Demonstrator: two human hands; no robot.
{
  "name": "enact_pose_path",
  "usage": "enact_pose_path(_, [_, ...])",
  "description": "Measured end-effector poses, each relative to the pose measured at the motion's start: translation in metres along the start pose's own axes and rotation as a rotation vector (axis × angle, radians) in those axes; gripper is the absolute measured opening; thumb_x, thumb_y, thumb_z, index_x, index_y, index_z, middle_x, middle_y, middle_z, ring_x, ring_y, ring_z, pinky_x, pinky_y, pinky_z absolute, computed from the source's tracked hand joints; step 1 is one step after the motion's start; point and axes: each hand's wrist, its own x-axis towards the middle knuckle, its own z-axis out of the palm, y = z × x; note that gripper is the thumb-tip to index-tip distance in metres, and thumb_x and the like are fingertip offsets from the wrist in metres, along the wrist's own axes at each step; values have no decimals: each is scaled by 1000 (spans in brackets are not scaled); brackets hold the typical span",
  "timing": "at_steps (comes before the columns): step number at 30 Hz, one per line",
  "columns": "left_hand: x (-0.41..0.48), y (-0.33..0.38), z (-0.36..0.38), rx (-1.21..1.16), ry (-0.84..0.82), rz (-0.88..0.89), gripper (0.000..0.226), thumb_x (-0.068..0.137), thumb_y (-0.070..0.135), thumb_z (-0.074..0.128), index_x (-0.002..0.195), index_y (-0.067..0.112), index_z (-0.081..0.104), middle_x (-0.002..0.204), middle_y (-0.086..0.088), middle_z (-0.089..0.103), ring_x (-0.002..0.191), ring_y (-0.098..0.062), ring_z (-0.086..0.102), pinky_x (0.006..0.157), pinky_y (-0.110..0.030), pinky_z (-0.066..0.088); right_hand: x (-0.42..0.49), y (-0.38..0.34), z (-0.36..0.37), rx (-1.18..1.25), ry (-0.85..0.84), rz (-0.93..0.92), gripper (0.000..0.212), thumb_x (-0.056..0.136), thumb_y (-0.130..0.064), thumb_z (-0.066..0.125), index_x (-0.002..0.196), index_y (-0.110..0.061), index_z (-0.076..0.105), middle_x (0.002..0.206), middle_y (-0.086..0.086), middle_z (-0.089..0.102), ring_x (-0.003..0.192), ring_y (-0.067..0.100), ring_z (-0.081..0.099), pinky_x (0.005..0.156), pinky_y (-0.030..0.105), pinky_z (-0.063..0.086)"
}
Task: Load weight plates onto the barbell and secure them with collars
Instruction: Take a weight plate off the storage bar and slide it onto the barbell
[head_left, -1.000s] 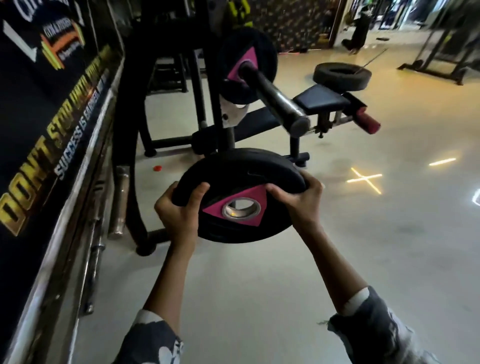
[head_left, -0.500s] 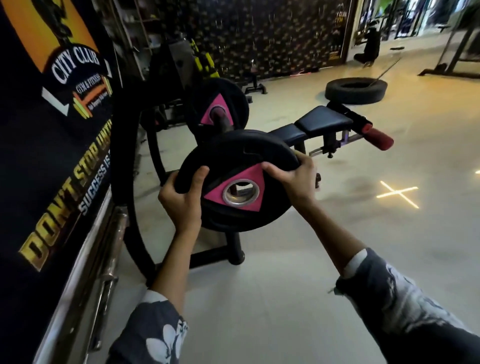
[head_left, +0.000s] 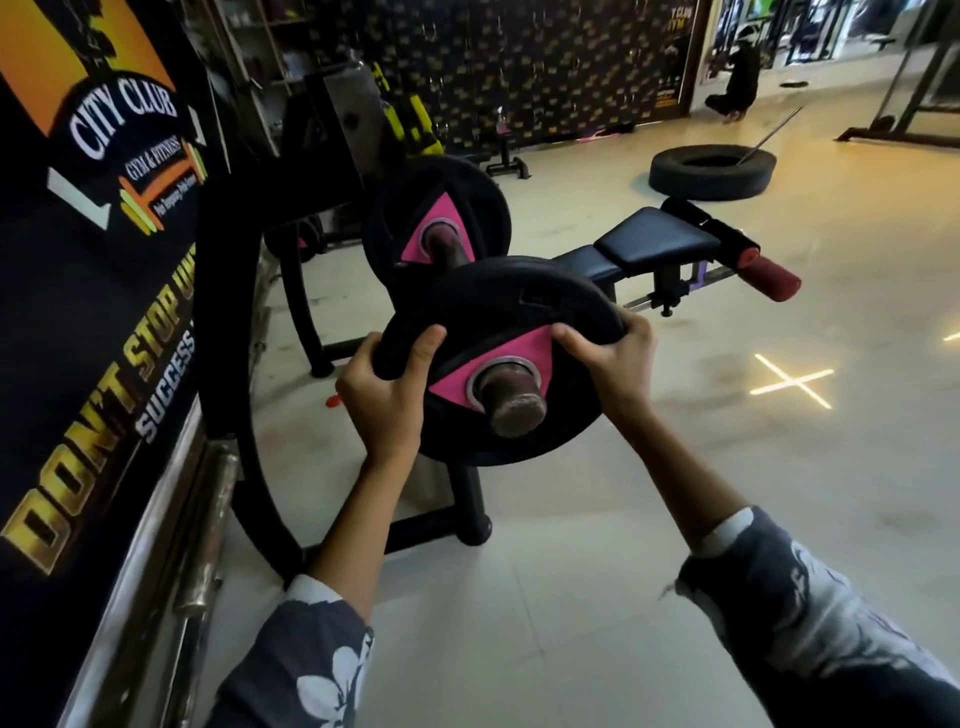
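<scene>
Left hand (head_left: 387, 397): clamped on the left rim of the near plate (head_left: 514, 306), thumb over the face.
Right hand (head_left: 610, 364): gripping the right rim.
Bar end (head_left: 517, 413): poking through the hole, so this plate's on!
Far plate (head_left: 470, 200): seated farther up the bar.
Left to do: slide mine in, I reckon, then collars. None in sight.

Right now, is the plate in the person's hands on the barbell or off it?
On: the barbell end pokes through the centre hole of the plate. The left hand and right hand grip its rim.
</scene>
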Motion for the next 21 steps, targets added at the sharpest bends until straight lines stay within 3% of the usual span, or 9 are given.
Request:
enact_pose_path(5, [32,-26,15,4,8,48,46,69,59,62,82,15,61,73,17,59,70,13,60,60,-4,44,35,18,23,-14,-12,5,51,53,-54,71,86,-16,67,72,-8,66,65,-1,62,61,20,51])
enact_pose_path(10, [70,-60,35,29,66,43,43,71,59,61,84,17,60,75,19,59,71,14,59,61,-4,44,77,38,48,-80,-31,-20,54,54,-55,72,84,-10,65,78,7,69,73,21,66,67,40,57])
enact_pose_path(13, [99,-87,49,61,113,48,53,71,68,58,87,17,61,82,9,63,78,7,60,67,-6,45,106,52,68,-109,-44,-56,57,58,-58,70,88,-11,62,81,6,69,76,19,65,71,43,56])
enact_pose_path(16, [131,-111,63,101,150,93,64,74,63,59,102,6,64,108,-14,62,101,-16,59,81,-7,44,135,68,88,-86,-56,-100,63,62,-55,70,108,-15,58,104,4,66,98,14,63,87,40,53])
enact_pose_path(18, [152,-120,74,88,153,100,68,74,58,61,111,1,63,120,-20,57,111,-14,53,89,-4,39,159,79,101,-82,-62,-108,80,61,-55,70,127,-15,49,127,7,58,117,17,55,99,41,47])
enact_pose_path(21, [178,-140,85,88,150,80,73,73,57,65,121,3,57,129,-16,55,120,-16,50,98,-10,37,186,93,118,-66,-70,-93,93,59,-57,69,136,-13,41,138,9,50,127,18,46,106,37,41])
